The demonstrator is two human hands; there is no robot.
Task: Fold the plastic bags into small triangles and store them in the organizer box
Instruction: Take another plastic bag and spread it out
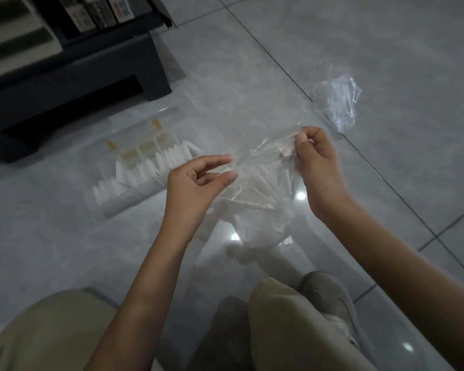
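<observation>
Pale glossy floor tiles (pixel 386 62) spread beneath us in the head view. We hold a clear plastic bag (pixel 263 180) above them. Our left hand (pixel 196 183) pinches its left edge between thumb and forefinger, and our right hand (pixel 316 162) grips its upper edge with curled fingers. Left of our hands, the organizer box (pixel 126 203) sits on the floor with white folded triangles (pixel 172 159) in rows inside. A second crumpled bag (pixel 338 103) lies beyond our right hand.
</observation>
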